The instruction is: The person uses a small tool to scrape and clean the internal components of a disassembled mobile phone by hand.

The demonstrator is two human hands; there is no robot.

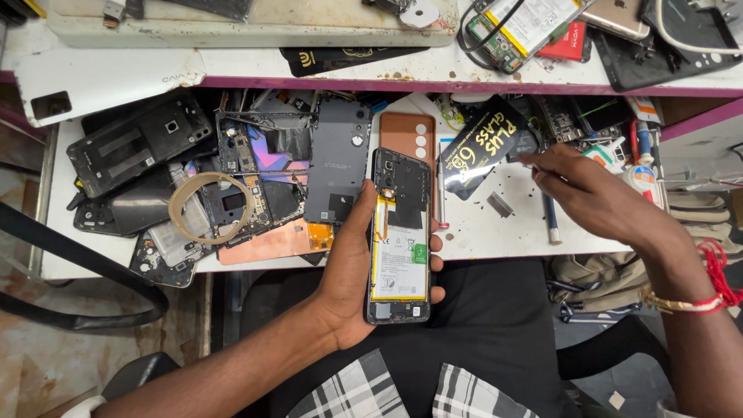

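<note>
My left hand (348, 271) holds an opened phone (398, 236) upright over my lap, its back cover off so the white battery and dark circuit board show. My right hand (600, 197) reaches out over the white bench to the right, fingers together and stretched toward the clutter at the bench's back. It seems to pinch something small at the fingertips, but I cannot make out what. A slim metal tool (440, 193) lies on the bench just right of the phone's top.
The white bench (495, 232) carries several phone backs and frames at the left, a brown back cover (410, 133), a tape ring (207, 205), a black glass-protector packet (484, 147), a blue pen (550, 220) and small bottles (638, 166). A shelf above holds more phone parts.
</note>
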